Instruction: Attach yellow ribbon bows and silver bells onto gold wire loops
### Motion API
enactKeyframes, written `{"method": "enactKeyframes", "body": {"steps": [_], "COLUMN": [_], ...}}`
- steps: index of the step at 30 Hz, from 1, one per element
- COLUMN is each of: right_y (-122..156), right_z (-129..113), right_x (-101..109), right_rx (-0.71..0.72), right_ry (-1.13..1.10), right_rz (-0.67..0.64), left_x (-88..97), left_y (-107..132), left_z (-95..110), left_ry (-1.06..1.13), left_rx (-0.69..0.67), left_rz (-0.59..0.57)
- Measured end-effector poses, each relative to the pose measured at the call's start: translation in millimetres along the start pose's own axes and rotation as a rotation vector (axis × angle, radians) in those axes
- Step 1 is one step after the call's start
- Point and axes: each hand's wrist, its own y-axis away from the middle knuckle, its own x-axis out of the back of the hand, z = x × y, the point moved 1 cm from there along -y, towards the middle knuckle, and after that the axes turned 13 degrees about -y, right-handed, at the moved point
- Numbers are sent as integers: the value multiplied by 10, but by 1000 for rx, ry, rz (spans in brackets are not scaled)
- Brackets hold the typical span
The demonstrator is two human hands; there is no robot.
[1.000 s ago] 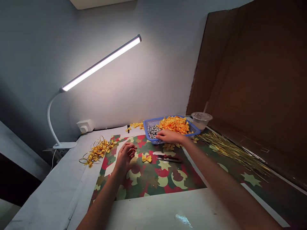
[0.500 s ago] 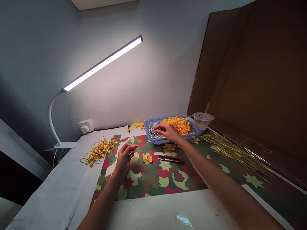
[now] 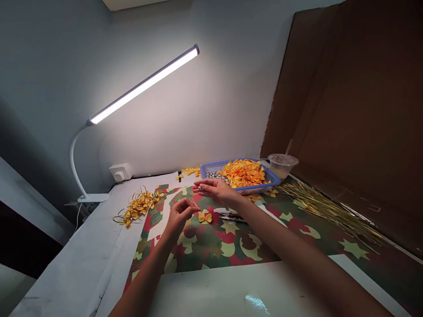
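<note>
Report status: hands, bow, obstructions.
Left hand pinching thin wire. Right hand just off blue plastic basket. Yellow satin bow on mat, snips beside it.

Passage: narrow gap between left hand (image 3: 179, 216) and right hand (image 3: 216, 190), above a yellow ribbon bow (image 3: 205, 216). Obstacles: blue plastic basket (image 3: 271, 180) just beyond the right hand; snips (image 3: 231, 217) under the right forearm; gold wire strands (image 3: 324, 207) farther right; cardboard panel (image 3: 346, 88) behind them.

Your right hand (image 3: 216, 190) has withdrawn from the silver beads (image 3: 214, 176) in the blue plastic basket (image 3: 231, 162) and now extends past the basket's near rim, with a small silver bead (image 3: 200, 188) at its fingertips. Your left hand (image 3: 180, 215) has risen and shifted toward it, narrowing the gap between the hands.
</note>
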Motion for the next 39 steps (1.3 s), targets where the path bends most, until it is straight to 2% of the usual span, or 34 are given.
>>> {"method": "enactKeyframes", "body": {"steps": [4,13,25,39], "right_y": [48,137,154,144], "right_z": [36,-38,-30,-19], "right_x": [-93,-269,-287,-276], "right_rx": [-10,32,82,98], "right_ry": [-19,76,172,176], "right_rz": [-39,-86,-106,-170], "left_x": [-14,4,-14,2], "left_y": [11,-18,-22,-17], "left_z": [13,-51,-67,-76], "left_ry": [0,37,41,25], "left_rx": [23,56,47,30], "left_rz": [-44,-36,-92,-79]}}
